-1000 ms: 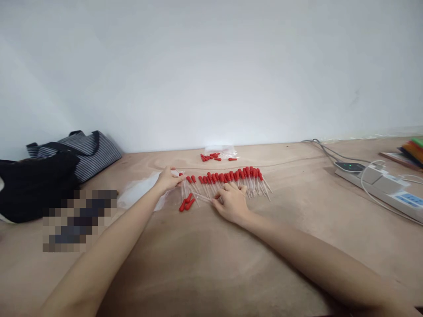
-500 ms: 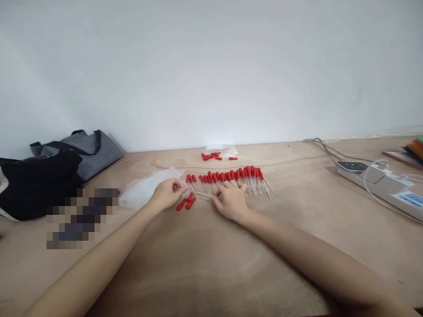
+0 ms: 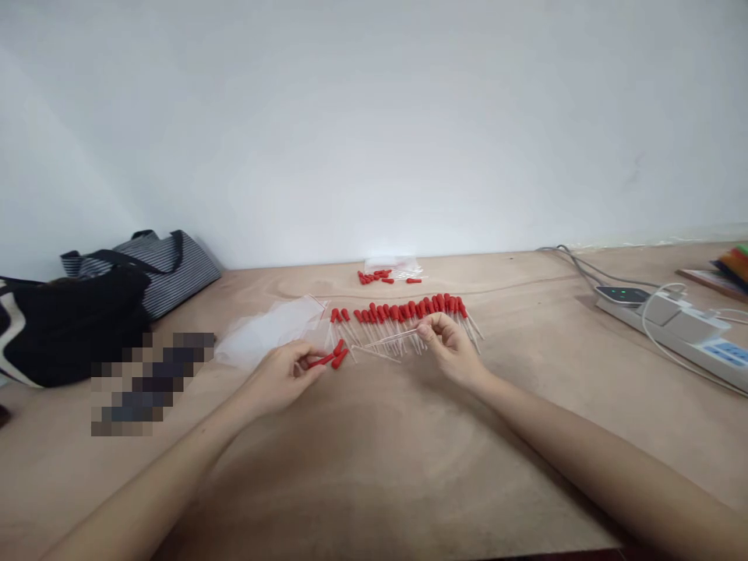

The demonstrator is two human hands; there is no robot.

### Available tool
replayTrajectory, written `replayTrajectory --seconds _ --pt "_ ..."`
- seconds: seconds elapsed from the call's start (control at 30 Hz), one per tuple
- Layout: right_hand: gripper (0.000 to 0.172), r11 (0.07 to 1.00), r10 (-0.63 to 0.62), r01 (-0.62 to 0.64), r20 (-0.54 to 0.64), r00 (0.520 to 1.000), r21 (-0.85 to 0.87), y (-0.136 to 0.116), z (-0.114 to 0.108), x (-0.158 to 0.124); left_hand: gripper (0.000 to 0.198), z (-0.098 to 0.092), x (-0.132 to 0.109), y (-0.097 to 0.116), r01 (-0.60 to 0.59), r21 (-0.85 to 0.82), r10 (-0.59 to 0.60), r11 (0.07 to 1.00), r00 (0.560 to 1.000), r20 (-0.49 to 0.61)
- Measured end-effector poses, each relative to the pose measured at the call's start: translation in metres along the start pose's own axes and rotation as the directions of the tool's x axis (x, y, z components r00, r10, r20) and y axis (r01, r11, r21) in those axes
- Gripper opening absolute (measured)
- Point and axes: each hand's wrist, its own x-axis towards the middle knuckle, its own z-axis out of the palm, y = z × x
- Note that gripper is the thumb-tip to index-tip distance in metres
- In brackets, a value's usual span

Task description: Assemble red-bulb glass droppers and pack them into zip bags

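My right hand pinches a thin clear glass dropper tube by its right end, above a row of assembled droppers. My left hand has its thumb and fingers on a loose red rubber bulb. Beside that bulb, two more red bulbs lie on the table. Bare glass tubes rest just right of them. The droppers with red bulbs lie side by side, bulbs at the far end and tips toward me. Two droppers lie apart at the row's left.
Clear plastic bags are spread left of the droppers. Against the wall lie more red bulbs and tubes by another clear bag. Dark and striped bags stand at left; a power strip with cables is at right.
My right hand has lifted away from the row, moving right with a glass tube. My left hand has come down and nearer me, from beside the two separate droppers to a loose red bulb.
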Motion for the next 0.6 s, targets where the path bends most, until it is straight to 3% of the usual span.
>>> replayTrajectory --seconds 0.13,0.37,0.47,0.6 --pt "0.029 0.951 0.152 -0.156 0.033 0.988 0.266 -0.003 -0.009 0.0 0.022 0.02 0.002 0.02 -0.219 -0.123 0.212 0.968 0.975 -0.066" --pt "0.025 0.73 0.412 -0.355 0.039 0.91 0.583 0.001 -0.018 0.0 0.017 0.056 0.014 0.033 -0.345 -0.117 0.315 0.931 0.923 -0.22" --pt "0.028 0.672 0.451 -0.383 0.06 0.89 0.634 0.002 -0.015 0.0 0.016 0.065 0.016 0.032 -0.384 -0.119 0.348 0.916 0.905 -0.245" --pt "0.032 0.702 0.407 -0.41 0.144 0.902 0.583 0.001 -0.011 -0.001 0.014 0.071 0.015 0.032 -0.451 -0.108 0.415 0.886 0.876 -0.246"
